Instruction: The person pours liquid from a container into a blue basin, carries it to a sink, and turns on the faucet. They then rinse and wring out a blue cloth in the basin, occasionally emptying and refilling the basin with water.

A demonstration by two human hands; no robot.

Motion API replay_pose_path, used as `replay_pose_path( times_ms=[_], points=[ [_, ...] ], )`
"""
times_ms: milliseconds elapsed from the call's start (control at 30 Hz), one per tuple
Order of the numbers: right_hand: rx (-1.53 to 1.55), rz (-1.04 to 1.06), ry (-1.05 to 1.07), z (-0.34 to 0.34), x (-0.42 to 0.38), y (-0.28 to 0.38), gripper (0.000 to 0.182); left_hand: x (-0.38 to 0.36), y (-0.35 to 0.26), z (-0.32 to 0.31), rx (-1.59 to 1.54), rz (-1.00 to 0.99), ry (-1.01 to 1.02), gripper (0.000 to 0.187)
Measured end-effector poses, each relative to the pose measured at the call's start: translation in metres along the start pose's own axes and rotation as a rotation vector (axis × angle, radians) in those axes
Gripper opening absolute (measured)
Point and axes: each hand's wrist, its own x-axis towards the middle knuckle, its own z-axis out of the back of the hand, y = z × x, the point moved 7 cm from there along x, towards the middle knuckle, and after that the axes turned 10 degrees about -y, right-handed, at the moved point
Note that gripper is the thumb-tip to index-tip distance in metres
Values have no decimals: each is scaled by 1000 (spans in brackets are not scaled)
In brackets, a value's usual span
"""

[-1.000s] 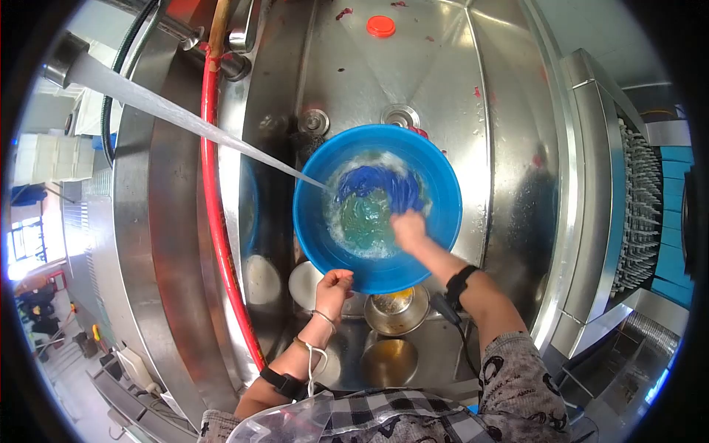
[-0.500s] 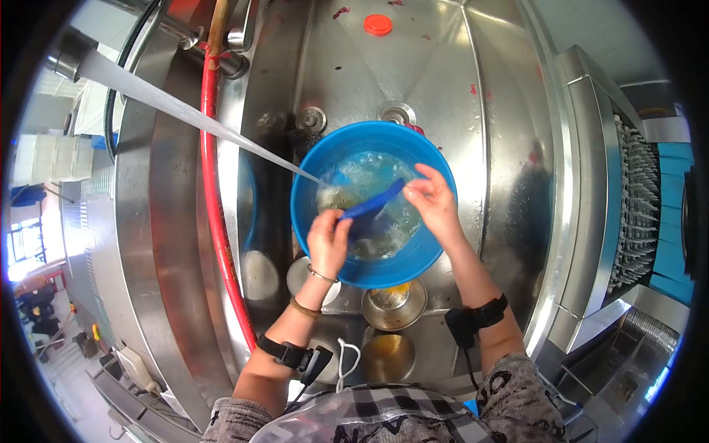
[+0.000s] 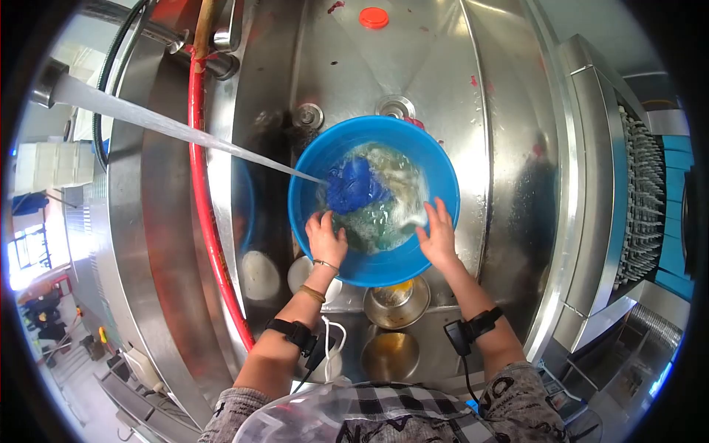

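A blue round basin (image 3: 303, 155) holds cloudy, splashing water. In it floats a crumpled, wet dark-blue cloth (image 3: 354, 188), toward the left of the basin. My left hand (image 3: 325, 242) is over the near-left side of the basin, its fingers apart and fingertips just below the cloth's near edge. Over the right side of the basin hovers my right hand (image 3: 439, 240), fingers spread, with foamy water by its thumb. Both hands are empty. A stream of water (image 3: 192, 133) from the upper left strikes the basin's water beside the cloth.
The basin stands in a steel sink (image 3: 413, 66) with a drain (image 3: 396, 105) behind it. A red-orange lid (image 3: 374, 18) lies at the back. A metal bowl (image 3: 399, 306) sits at the basin's near side. A red hose (image 3: 201, 177) runs along the left edge.
The blue cloth, held stretched between both hands before, has been let go and now lies crumpled in the water. My right hand has moved down toward me, my left slightly.
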Motion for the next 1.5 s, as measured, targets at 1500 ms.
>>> replay_pose_path(
  times_ms=[1500],
  points=[
    [1263, -204, 400, -102, 109, 192, 67, 50, -62, 57, -1204, 409, 290, 51]
  ],
)
